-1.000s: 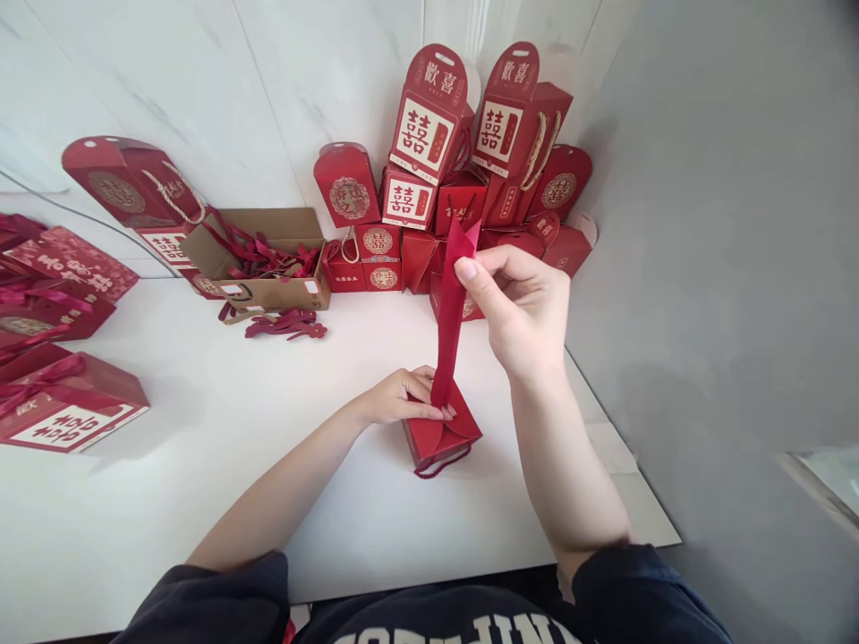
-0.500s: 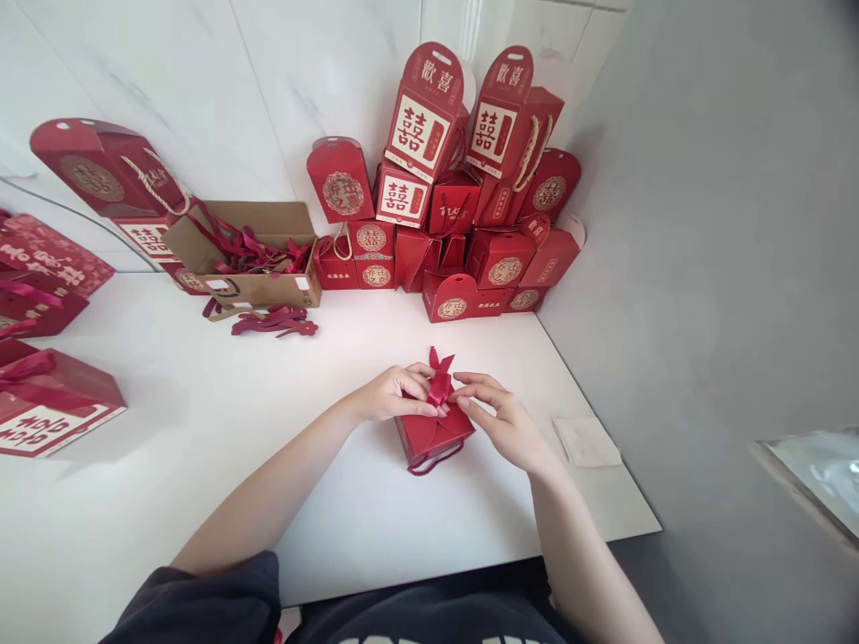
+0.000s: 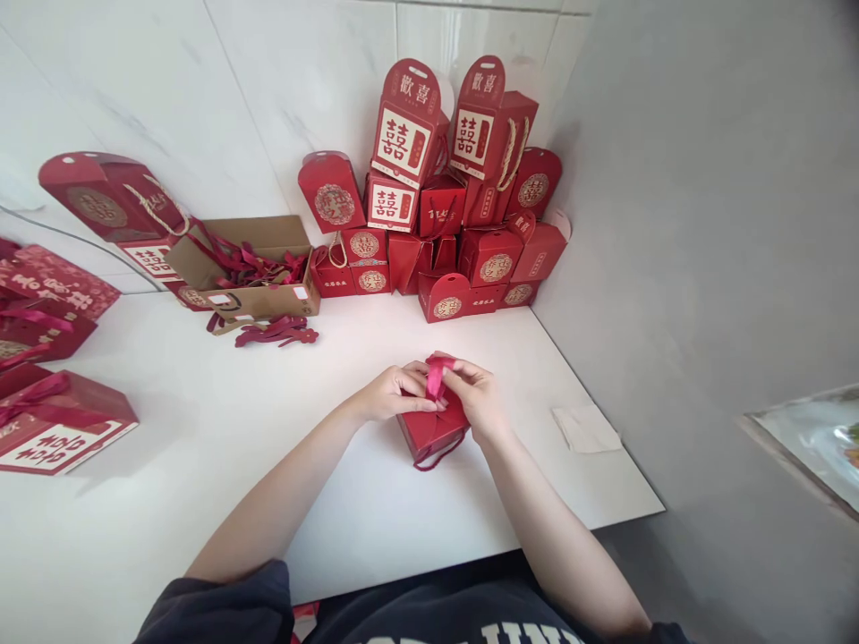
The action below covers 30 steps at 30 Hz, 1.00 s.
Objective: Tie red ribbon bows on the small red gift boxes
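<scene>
Head view: right hand point(image 3: 478, 394) pinches red ribbon point(image 3: 435, 376).

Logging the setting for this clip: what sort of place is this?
Probably a room stocked with wedding gift packaging: stacked red double-happiness boxes, a cardboard carton of red ribbons, and a white table against marble-look wall tiles.
</scene>
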Each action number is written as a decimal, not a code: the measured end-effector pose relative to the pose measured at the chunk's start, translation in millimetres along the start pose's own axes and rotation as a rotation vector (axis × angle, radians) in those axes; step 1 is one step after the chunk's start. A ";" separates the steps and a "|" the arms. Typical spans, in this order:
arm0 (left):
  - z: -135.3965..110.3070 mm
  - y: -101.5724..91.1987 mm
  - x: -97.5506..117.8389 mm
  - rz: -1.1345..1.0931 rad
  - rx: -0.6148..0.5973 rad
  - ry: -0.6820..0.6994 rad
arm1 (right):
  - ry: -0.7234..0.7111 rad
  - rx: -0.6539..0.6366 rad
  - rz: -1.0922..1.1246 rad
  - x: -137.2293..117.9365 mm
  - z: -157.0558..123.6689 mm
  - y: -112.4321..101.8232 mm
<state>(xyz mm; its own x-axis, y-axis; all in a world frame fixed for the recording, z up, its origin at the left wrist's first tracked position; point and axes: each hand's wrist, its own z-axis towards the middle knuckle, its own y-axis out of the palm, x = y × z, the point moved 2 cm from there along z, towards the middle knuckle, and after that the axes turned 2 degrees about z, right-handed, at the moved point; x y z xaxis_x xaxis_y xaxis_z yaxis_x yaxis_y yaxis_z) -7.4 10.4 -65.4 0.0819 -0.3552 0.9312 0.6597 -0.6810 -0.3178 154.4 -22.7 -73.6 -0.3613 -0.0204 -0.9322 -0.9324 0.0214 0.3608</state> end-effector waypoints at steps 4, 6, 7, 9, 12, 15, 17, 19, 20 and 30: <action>0.7 -1.0 -3.6 0.011 -0.032 0.000 | 0.063 0.294 0.154 4.7 -0.9 -28.9; 1.3 -2.0 -4.0 0.019 -0.046 -0.004 | 0.080 0.384 0.070 4.7 -6.0 -45.8; 1.6 -2.6 -3.6 0.021 -0.057 -0.011 | 0.062 0.409 0.011 2.8 -9.7 -52.5; 1.8 -4.0 -1.8 0.021 -0.089 -0.040 | -0.031 0.418 -0.093 -6.3 -19.4 -59.3; 1.7 -6.5 2.8 -0.004 -0.136 -0.090 | -0.283 0.370 -0.201 -33.0 -40.3 -49.9; 1.6 -8.5 8.9 -0.035 -0.159 -0.119 | -0.555 0.155 -0.406 -59.1 -63.0 -16.6; 1.4 -9.2 12.8 -0.039 -0.165 -0.143 | -0.718 -0.102 -0.548 -62.5 -73.8 13.8; 1.1 -9.6 16.1 -0.040 -0.170 -0.170 | -0.918 -0.392 -0.763 -51.2 -79.5 44.4; 0.9 -9.5 17.4 -0.042 -0.176 -0.180 | -1.001 -0.537 -0.924 -40.5 -80.1 58.0; 0.0 -4.4 19.4 0.086 -0.118 -0.205 | -1.028 -0.978 -1.516 28.2 -71.7 97.3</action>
<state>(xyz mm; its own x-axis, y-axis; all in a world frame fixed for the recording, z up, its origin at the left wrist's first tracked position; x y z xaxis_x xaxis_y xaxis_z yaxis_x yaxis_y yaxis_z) -8.7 6.5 -46.0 0.2918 -0.2857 0.9128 0.5530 -0.7282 -0.4048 52.5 -92.8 -62.8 0.3406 0.9401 0.0135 -0.2423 0.1017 -0.9649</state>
